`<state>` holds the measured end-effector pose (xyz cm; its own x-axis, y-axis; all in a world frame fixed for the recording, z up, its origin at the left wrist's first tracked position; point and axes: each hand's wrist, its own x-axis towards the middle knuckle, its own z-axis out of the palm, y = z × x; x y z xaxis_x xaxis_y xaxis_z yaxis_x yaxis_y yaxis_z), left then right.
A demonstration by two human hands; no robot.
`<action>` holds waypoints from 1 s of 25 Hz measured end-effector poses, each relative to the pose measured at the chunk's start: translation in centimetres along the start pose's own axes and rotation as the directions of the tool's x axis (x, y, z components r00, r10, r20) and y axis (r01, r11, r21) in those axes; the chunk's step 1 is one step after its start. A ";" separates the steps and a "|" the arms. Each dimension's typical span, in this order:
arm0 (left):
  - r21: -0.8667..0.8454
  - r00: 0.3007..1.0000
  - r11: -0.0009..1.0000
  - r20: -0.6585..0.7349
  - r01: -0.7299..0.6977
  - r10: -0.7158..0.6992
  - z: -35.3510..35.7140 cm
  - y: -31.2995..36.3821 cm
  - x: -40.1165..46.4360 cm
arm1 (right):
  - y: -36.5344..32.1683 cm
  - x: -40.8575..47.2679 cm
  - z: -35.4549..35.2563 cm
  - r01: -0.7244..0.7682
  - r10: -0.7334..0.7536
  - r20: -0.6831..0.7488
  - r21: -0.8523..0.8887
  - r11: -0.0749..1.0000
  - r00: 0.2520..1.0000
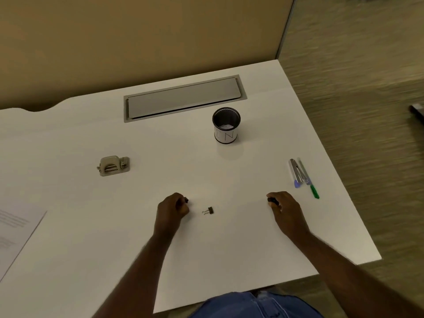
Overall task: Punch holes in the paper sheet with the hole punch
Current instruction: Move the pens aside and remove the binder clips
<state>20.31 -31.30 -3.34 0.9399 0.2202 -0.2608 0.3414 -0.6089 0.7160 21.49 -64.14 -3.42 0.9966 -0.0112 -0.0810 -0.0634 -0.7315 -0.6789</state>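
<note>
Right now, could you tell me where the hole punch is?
The hole punch sits on the table's left side, beyond the left hand and short of the grey cable hatch.

White table (pixel 68 226) bears hole punch (pixel 113 165), cup (pixel 226 125), paper sheet (pixel 16 230).

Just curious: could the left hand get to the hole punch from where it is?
Probably yes: only bare table lies between the left hand and the hole punch, though its grip already holds something small and dark.

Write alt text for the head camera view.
Both hands, left and right, rest on a white desk, each pinching a small dark object. The hole punch and paper sheet lie untouched at left.
</note>
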 end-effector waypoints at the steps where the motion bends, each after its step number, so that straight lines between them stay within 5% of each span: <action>1: -0.007 1.000 1.000 0.003 -0.002 0.002 0.6 0.6 0.2 | 0.2 0.0 -0.1 0.002 -0.002 0.000 0.010 1.000 1.000; 9: 0.052 0.988 0.987 0.011 -0.154 0.153 1.9 0.3 -1.5 | -0.6 -0.3 1.5 0.029 -0.034 0.091 0.051 0.998 0.995; 14: 0.044 0.991 0.991 0.064 -0.124 0.121 2.4 -0.5 -2.0 | -2.1 -0.2 2.3 0.053 -0.056 0.084 0.037 0.998 0.995; 19: 0.153 0.946 0.959 0.260 -0.238 0.193 5.0 1.2 -1.5 | -3.2 -1.5 3.2 0.046 -0.047 0.081 0.020 0.999 0.996; 25: 0.259 0.961 0.943 0.233 -0.210 0.150 7.1 3.2 -0.4 | -3.2 -2.4 3.4 0.037 -0.038 0.100 0.012 0.999 0.994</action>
<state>20.99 -38.69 -5.54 0.9540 -0.0576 -0.2942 0.1242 -0.8174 0.5625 19.13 -59.51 -3.53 0.9881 0.0856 -0.1277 -0.0266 -0.7231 -0.6903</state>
